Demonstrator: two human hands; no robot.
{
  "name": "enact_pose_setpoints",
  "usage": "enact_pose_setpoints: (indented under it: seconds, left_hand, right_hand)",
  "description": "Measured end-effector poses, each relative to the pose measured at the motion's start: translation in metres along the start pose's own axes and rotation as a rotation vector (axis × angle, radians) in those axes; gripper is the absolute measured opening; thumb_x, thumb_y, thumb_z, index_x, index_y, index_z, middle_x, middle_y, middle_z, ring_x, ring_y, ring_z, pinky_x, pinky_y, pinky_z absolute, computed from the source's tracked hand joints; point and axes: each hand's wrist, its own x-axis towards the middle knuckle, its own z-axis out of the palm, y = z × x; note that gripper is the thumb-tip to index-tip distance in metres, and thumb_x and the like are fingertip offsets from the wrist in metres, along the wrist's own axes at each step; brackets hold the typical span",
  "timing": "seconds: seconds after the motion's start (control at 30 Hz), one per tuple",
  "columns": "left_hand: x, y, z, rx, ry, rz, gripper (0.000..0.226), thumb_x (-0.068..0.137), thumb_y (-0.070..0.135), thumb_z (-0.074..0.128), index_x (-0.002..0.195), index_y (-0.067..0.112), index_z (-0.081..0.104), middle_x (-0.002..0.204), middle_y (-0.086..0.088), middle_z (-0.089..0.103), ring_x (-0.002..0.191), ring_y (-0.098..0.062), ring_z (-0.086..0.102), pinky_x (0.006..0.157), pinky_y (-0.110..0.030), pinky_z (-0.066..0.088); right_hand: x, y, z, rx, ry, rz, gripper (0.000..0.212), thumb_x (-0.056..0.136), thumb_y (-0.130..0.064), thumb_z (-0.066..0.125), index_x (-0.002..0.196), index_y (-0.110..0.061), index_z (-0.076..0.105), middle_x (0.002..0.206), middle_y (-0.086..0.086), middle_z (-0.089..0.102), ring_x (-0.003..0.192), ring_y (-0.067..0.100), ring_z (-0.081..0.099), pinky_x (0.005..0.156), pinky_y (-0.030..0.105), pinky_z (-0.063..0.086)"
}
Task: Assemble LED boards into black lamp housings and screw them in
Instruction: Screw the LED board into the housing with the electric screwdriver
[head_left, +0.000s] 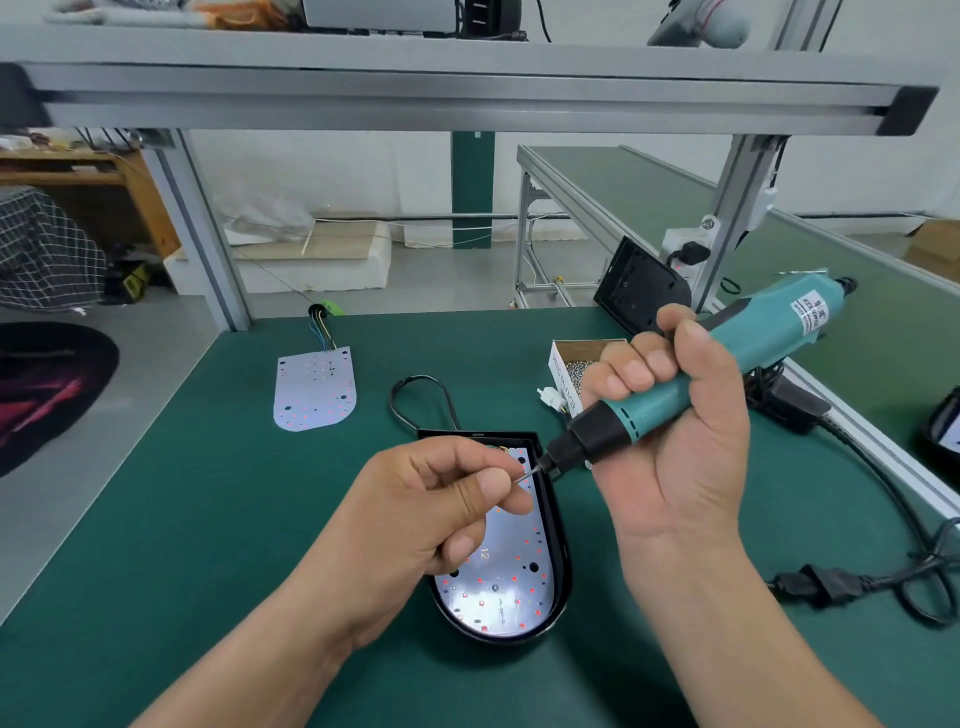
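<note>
The green table (208, 519) carries all parts. At far left a spare LED board (315, 389) lies flat, with coloured wires (323, 328) leading off its far end; it is well apart from both hands.

The left hand (436, 514) hovers over the near centre of the table, above the left part of the black lamp housing (562, 556). Its thumb and forefinger are pinched together at the tip of the bit (531, 474); the other fingers are curled. Whether a screw sits between the fingertips cannot be told.

The housing lies open side up, directly beneath and between the hands, rounded end near. A second LED board (506, 587) is seated inside it; the left hand covers part of that board. A black cable (415, 395) loops away from the housing's far edge.

The right hand (675, 441) is just right of the housing, fingers wrapped fully around the teal electric screwdriver (727, 358). The tool slopes down to the left, bit over the housing's far right corner.

Behind the right hand stands an open box of screws (563, 364). Farther right, an empty housing (641, 291) leans upright, and the power cord (883, 519) trails near to a plug (815, 584).
</note>
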Motion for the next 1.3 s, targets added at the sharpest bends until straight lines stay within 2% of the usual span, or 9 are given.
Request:
enact_pose_setpoints:
  seconds: [0.23, 0.33, 0.43, 0.57, 0.87, 1.03, 1.3]
  left_hand:
    - [-0.0013, 0.0012, 0.0003, 0.024, -0.003, 0.018, 0.027, 0.077, 0.039, 0.083, 0.099, 0.023, 0.081, 0.093, -0.011, 0.078, 0.047, -0.012, 0.042, 0.048, -0.019, 0.037]
    - [-0.0024, 0.0014, 0.0011, 0.033, 0.002, 0.019, 0.023, 0.080, 0.037, 0.082, 0.098, 0.023, 0.080, 0.093, -0.012, 0.078, 0.047, -0.012, 0.042, 0.049, -0.019, 0.038]
    - [-0.0026, 0.0015, 0.0036, 0.066, 0.034, 0.034, 0.008, 0.088, 0.029, 0.077, 0.093, 0.024, 0.079, 0.092, -0.010, 0.078, 0.048, -0.012, 0.042, 0.049, -0.019, 0.038]
    - [-0.0032, 0.0026, 0.0038, 0.109, 0.066, 0.057, 0.006, 0.087, 0.029, 0.076, 0.090, 0.024, 0.078, 0.089, -0.005, 0.077, 0.050, -0.012, 0.042, 0.052, -0.020, 0.039]
    - [-0.0027, -0.0012, 0.0025, 0.105, 0.075, 0.076, 0.014, 0.087, 0.031, 0.077, 0.099, 0.028, 0.083, 0.089, -0.007, 0.079, 0.049, -0.012, 0.041, 0.050, -0.020, 0.040]
    - [-0.0026, -0.0010, 0.0004, 0.043, 0.030, 0.046, 0.030, 0.079, 0.042, 0.079, 0.104, 0.025, 0.082, 0.097, -0.012, 0.080, 0.047, -0.011, 0.040, 0.052, -0.019, 0.040]
    - [-0.0025, -0.0024, 0.0005, 0.050, 0.008, 0.034, 0.017, 0.088, 0.025, 0.075, 0.104, 0.024, 0.082, 0.100, -0.012, 0.080, 0.047, -0.011, 0.040, 0.052, -0.019, 0.040]
  right_hand:
    - [0.0006, 0.0008, -0.0014, -0.010, -0.004, -0.006, 0.007, 0.100, -0.016, 0.057, 0.099, -0.017, 0.064, 0.071, -0.007, 0.043, 0.062, 0.009, 0.044, 0.062, 0.023, 0.046]
    - [0.0006, 0.0016, -0.0024, -0.014, -0.005, -0.009, 0.009, 0.100, -0.016, 0.056, 0.099, -0.017, 0.065, 0.071, -0.007, 0.043, 0.063, 0.009, 0.045, 0.062, 0.024, 0.046]
    - [0.0009, 0.0024, -0.0028, -0.025, -0.004, -0.011, 0.012, 0.101, -0.015, 0.055, 0.098, -0.018, 0.066, 0.071, -0.007, 0.044, 0.062, 0.010, 0.045, 0.062, 0.024, 0.046]
    - [0.0013, 0.0026, -0.0028, -0.023, 0.005, -0.014, 0.010, 0.100, -0.015, 0.056, 0.099, -0.017, 0.065, 0.071, -0.007, 0.044, 0.062, 0.010, 0.045, 0.062, 0.024, 0.046]
    - [0.0008, 0.0039, -0.0028, -0.031, 0.015, -0.019, 0.009, 0.100, -0.015, 0.056, 0.099, -0.017, 0.065, 0.071, -0.007, 0.044, 0.063, 0.010, 0.046, 0.062, 0.024, 0.047]
    - [0.0014, 0.0023, -0.0034, -0.033, 0.021, -0.031, 0.011, 0.102, -0.015, 0.054, 0.100, -0.017, 0.064, 0.071, -0.007, 0.045, 0.063, 0.010, 0.045, 0.063, 0.024, 0.046]
    - [0.0008, 0.0029, -0.0031, -0.045, 0.011, -0.019, 0.009, 0.100, -0.015, 0.055, 0.100, -0.017, 0.064, 0.071, -0.006, 0.044, 0.062, 0.010, 0.046, 0.062, 0.024, 0.046]
